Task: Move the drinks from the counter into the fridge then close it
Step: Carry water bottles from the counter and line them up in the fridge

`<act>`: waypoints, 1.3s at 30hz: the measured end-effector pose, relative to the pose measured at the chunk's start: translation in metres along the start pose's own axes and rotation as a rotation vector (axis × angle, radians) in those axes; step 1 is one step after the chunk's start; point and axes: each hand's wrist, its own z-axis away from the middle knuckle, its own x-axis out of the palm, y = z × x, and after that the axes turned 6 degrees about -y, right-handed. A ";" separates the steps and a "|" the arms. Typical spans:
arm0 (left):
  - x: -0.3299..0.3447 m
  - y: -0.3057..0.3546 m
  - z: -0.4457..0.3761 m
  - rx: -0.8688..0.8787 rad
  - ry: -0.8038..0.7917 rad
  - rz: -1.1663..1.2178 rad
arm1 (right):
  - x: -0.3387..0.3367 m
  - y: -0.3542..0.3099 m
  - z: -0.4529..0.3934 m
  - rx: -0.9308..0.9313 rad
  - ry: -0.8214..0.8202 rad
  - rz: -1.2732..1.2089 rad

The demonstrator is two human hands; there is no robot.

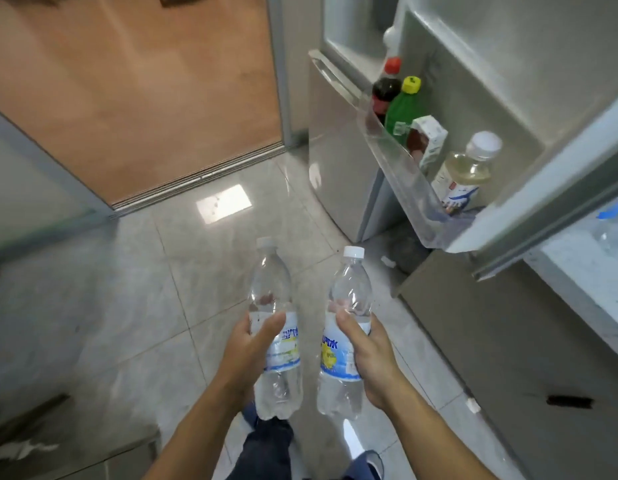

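I hold two clear water bottles with white caps and blue-white labels upright in front of me. My left hand (247, 351) grips the left bottle (271, 289) around its label, and my right hand (371, 358) grips the right bottle (350, 296) the same way. The open fridge door (529, 109) stands at the upper right, above and to the right of both bottles. Its clear door shelf (401, 171) holds a dark cola bottle (385, 88), a green bottle (402, 110), a small carton (430, 136) and a pale yellow drink bottle (465, 171).
The fridge's lower body (335, 147) stands behind the door shelf. A pale counter (584, 278) runs along the right edge over grey cabinets (508, 341). A sliding-door track (196, 178) crosses the tiled floor (127, 289) ahead. My legs and shoes show at the bottom.
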 end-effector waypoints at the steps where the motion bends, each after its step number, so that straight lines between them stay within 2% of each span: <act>1: -0.017 0.008 -0.006 0.009 0.013 0.010 | 0.019 -0.002 -0.012 -0.001 -0.012 0.026; 9: -0.143 0.075 -0.058 0.108 0.067 -0.002 | 0.154 -0.023 -0.096 0.009 -0.097 0.160; 16: -0.191 0.120 -0.129 0.138 0.069 -0.007 | 0.207 -0.040 -0.171 0.023 -0.066 0.201; 22: -0.203 0.168 -0.215 0.123 0.057 -0.070 | 0.228 -0.074 -0.260 -0.012 -0.056 0.200; 29: -0.195 0.256 -0.323 0.093 0.033 -0.107 | 0.237 -0.154 -0.362 -0.042 -0.034 0.082; 39: -0.152 0.352 -0.477 0.087 -0.191 -0.114 | 0.211 -0.252 -0.473 -0.127 0.283 -0.052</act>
